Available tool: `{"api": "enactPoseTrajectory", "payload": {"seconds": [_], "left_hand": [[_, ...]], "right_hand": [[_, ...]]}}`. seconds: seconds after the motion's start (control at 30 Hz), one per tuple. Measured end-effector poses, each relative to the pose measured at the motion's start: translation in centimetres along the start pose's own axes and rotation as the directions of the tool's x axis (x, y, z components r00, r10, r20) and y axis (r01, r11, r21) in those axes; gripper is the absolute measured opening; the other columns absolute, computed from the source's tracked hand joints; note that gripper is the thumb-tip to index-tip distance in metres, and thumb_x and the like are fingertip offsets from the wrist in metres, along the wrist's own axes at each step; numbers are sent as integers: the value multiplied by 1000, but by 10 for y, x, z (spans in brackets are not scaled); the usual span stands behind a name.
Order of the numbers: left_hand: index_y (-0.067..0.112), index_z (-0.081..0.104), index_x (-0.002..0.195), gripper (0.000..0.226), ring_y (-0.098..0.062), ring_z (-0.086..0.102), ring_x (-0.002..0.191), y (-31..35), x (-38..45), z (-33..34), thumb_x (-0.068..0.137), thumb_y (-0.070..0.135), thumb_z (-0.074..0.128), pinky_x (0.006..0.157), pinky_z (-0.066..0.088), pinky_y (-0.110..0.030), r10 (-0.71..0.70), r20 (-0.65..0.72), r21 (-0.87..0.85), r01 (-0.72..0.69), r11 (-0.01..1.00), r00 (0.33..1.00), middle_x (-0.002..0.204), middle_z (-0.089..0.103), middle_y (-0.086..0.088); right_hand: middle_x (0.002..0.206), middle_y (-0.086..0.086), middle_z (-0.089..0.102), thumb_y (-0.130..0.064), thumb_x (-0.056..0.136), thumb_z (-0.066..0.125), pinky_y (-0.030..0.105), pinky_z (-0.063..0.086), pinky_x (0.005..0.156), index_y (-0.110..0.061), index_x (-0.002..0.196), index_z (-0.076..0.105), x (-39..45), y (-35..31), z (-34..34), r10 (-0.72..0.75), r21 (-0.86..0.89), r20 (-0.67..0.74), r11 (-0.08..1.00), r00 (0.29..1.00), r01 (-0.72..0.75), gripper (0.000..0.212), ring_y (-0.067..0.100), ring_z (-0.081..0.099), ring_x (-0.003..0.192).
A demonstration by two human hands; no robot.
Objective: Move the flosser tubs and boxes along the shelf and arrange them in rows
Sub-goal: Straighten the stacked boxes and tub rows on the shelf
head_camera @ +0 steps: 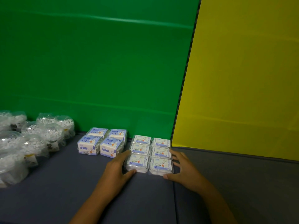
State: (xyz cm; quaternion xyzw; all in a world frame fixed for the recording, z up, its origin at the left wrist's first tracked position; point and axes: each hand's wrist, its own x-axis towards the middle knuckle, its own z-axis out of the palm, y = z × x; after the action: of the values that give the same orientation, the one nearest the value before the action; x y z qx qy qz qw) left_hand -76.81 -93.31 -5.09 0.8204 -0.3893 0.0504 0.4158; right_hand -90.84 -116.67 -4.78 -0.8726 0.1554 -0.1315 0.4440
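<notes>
Several small clear flosser boxes [151,153] with white and blue labels lie in two columns on the blue shelf surface [64,188], reaching back to the green wall. My left hand [118,170] presses against the left side of the block, thumb at the front corner. My right hand [182,168] cups the right side, thumb at the front. To the left sit four taller blue-and-white flosser boxes [101,142] in a two-by-two block. Further left stand several clear round flosser tubs [32,139] in rows.
A green panel [97,62] backs the shelf and a yellow panel [242,78] stands to the right, behind a grey shelf section [242,183]. A seam separates the blue and grey surfaces just right of the small boxes.
</notes>
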Motion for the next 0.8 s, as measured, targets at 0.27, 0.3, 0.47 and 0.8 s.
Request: {"api": "enactPoseTrajectory", "payload": {"seconds": [0.27, 0.3, 0.47, 0.8], "left_hand": [[19, 44, 142, 68, -5, 43, 127, 3, -1, 0, 82, 29, 74, 102, 29, -13, 7, -3, 13, -7, 1000, 1000, 144, 47, 4], [20, 43, 142, 69, -7, 42, 129, 3, -2, 0, 82, 30, 74, 104, 28, -14, 8, -7, 11, -8, 1000, 1000, 145, 46, 4], [23, 56, 130, 53, -3, 52, 118, 4, -13, -16, 81, 29, 76, 103, 43, -23, 90, -135, -42, -96, 994, 987, 130, 56, 9], [25, 53, 127, 56, 5, 46, 97, -59, 13, -119, 77, 26, 78, 84, 46, -23, 119, -276, 158, -77, 984, 954, 127, 49, 6]], "right_hand": [[144, -5, 37, -19, 69, 89, 22, 40, 108, -19, 148, 34, -3, -6, 1, 13, -26, -11, 1000, 1000, -13, 96, 11, 44, 132], [144, -5, 37, -20, 68, 89, 24, 40, 109, -21, 147, 35, -4, -7, 1, 9, -25, -11, 1000, 1000, -9, 95, 11, 44, 132], [142, -9, 39, -33, 71, 84, 23, 33, 109, -37, 135, 43, -9, -24, 0, -45, -1, -141, 999, 989, 45, 76, 7, 42, 130], [135, -12, 39, -40, 77, 80, 22, 35, 99, -32, 142, 37, 28, -97, 51, -203, -258, -194, 954, 960, 149, 78, 4, 41, 123]]}}
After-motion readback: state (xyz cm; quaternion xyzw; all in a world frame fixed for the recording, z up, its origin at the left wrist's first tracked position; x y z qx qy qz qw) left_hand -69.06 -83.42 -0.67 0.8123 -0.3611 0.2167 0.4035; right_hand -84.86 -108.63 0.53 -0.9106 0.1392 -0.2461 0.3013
